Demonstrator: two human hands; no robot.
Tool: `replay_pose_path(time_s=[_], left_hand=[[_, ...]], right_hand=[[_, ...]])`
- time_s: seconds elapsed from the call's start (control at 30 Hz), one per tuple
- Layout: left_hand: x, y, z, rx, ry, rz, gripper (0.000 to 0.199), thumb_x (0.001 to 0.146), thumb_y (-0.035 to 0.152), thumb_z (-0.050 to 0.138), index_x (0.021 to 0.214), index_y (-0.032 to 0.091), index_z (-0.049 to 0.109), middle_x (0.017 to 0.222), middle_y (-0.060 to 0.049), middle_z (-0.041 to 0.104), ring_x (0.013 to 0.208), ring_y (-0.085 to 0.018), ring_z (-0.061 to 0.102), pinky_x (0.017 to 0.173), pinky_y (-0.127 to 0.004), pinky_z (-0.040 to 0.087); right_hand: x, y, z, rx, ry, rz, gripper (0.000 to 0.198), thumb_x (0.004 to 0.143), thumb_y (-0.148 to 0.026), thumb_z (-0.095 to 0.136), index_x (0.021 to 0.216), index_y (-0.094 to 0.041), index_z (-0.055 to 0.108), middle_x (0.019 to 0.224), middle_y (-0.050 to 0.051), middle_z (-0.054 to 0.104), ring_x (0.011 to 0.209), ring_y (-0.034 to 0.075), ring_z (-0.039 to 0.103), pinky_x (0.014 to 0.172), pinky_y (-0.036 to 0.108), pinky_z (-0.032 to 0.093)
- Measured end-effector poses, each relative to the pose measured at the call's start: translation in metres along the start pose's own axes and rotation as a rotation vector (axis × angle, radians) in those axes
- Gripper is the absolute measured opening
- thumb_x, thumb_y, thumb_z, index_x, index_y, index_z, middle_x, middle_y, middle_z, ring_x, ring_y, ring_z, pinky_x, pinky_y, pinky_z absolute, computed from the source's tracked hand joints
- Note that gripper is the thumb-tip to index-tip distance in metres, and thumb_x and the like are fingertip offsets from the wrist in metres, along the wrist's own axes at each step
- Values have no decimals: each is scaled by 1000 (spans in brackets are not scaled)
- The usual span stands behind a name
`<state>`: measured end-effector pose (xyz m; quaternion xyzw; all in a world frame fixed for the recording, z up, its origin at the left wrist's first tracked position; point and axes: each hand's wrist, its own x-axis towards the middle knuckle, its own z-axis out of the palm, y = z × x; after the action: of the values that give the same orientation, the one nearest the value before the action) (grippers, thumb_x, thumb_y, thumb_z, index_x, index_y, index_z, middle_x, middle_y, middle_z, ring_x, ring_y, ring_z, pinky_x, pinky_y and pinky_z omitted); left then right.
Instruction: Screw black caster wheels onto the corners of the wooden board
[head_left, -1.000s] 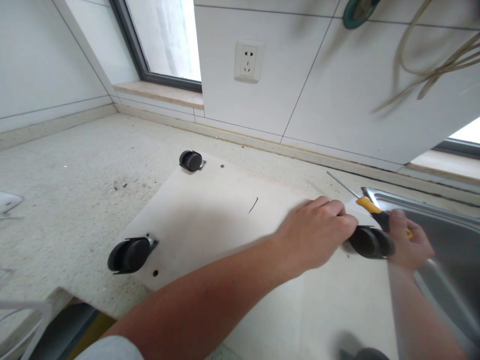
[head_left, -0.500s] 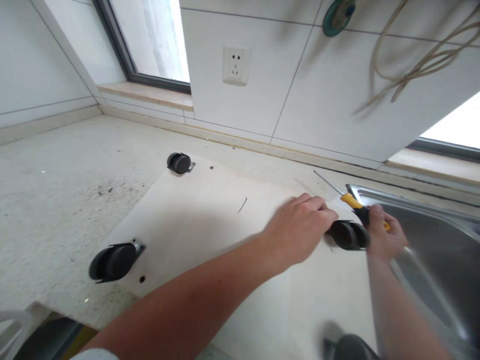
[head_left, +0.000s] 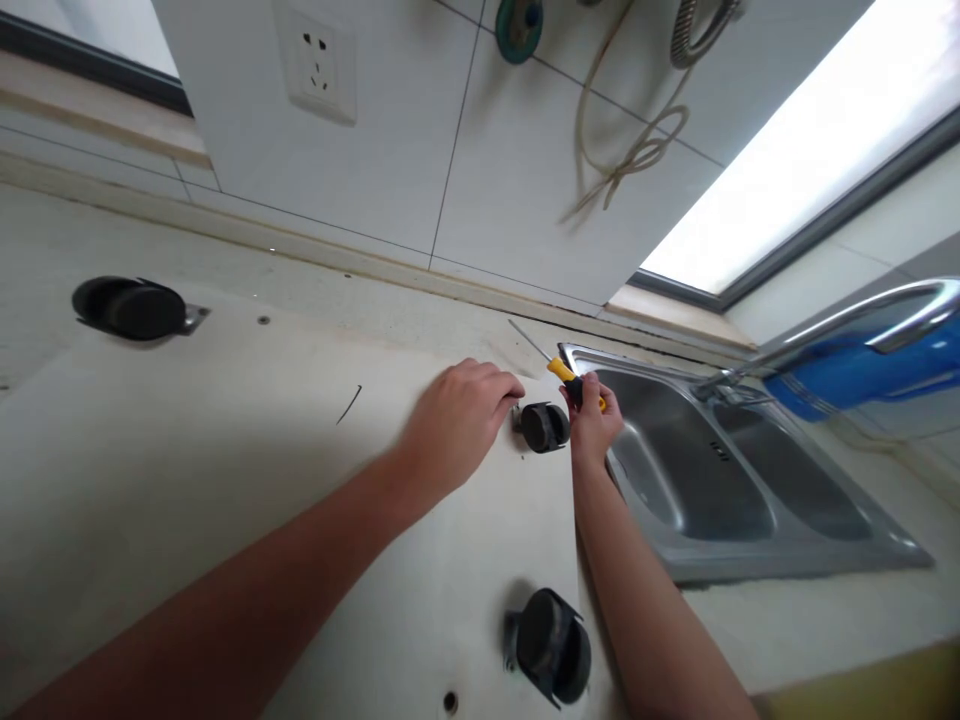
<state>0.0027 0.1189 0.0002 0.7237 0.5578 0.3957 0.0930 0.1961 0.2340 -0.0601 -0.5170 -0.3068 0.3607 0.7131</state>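
The left hand (head_left: 465, 420) lies over a white board (head_left: 480, 540), its fingers curled and bunched at the mounting plate of a black twin-wheel swivel caster (head_left: 541, 427); whether the fingertips pinch a screw cannot be told, as they are hidden behind the hand. The right hand (head_left: 595, 415) is closed around the grip of a yellow-and-black screwdriver (head_left: 559, 369), just beyond the caster's wheels on the side away from the left hand. The screwdriver's shaft slants forward and to the left of the right hand, its tip clear of the caster and its plate. The caster therefore sits between the two hands, near the board's corner, wheels uppermost. A second caster (head_left: 551, 645) stands on the board nearer the wearer than both hands, with a dark round hole (head_left: 450, 702) to its left. A third caster (head_left: 139, 308) is well to the left of the left hand, at the board's far side. A short black pen mark (head_left: 349, 404) shows on the board left of the left hand. Immediately right of the right hand is a stainless-steel double-bowl sink (head_left: 675, 450). Forward of the left hand, a white wall socket (head_left: 317, 65) is mounted on the tiles.
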Motion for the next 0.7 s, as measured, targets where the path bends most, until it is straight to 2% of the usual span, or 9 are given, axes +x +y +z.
replay_pose_path(time_s=[0.33,0.5,0.7], left_hand=[[-2,1,2,100,-46,96,20,106,11,66,107,21,83,108,-4,81,105,-24,70,95,-37,54],[-1,2,2,151,-72,148,20,105,9,65,106,20,83,107,-5,79,106,-25,69,95,-37,54],[0,3,2,87,-69,114,18,105,11,67,103,19,83,105,-5,79,103,-25,69,95,-38,54]], right_hand=[[1,-1,0,1,5,12,75,57,-73,99,92,-18,63,79,-2,69,66,12,71,65,25,67],[0,0,0,30,-3,-4,74,57,-72,99,91,-18,62,82,-3,68,70,11,71,69,23,68],[2,3,-1,68,-15,-19,75,54,-72,101,90,-17,63,84,-3,68,73,11,71,72,24,69]])
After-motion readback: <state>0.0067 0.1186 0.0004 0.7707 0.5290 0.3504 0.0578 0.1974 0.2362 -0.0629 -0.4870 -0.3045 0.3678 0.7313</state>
